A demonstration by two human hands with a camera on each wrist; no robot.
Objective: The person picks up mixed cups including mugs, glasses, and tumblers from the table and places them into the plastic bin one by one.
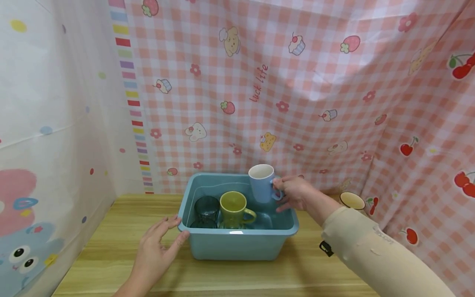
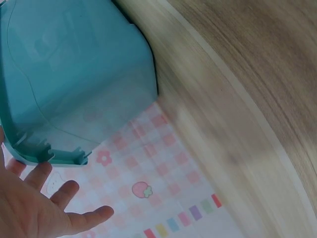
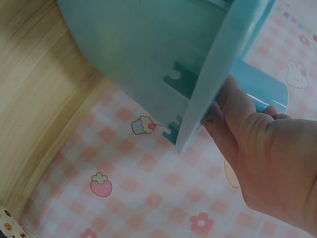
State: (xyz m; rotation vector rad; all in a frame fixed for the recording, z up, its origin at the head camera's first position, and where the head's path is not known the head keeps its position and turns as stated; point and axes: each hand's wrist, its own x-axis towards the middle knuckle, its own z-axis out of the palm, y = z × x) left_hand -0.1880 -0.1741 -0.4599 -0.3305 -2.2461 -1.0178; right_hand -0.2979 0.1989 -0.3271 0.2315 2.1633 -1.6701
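A light blue mug (image 1: 261, 187), upright with a white inside, is at the right back of the teal plastic tub (image 1: 237, 246). My right hand (image 1: 297, 192) grips its handle between thumb and fingers. In the right wrist view the mug (image 3: 260, 84) shows partly behind the tub rim, beside my right hand (image 3: 277, 153). My left hand (image 1: 157, 243) touches the tub's front left corner, fingers fairly straight and spread in the left wrist view. Inside the tub stand an olive-yellow mug (image 1: 232, 203) with its handle to the right and a dark glass (image 1: 206, 206).
Another dark glass (image 1: 204, 223) is partly hidden by the tub's front wall. A cup with a cream inside (image 1: 351, 201) stands behind my right forearm on the wooden table (image 1: 148, 278). Checked cloth (image 1: 259, 82) hangs behind the tub.
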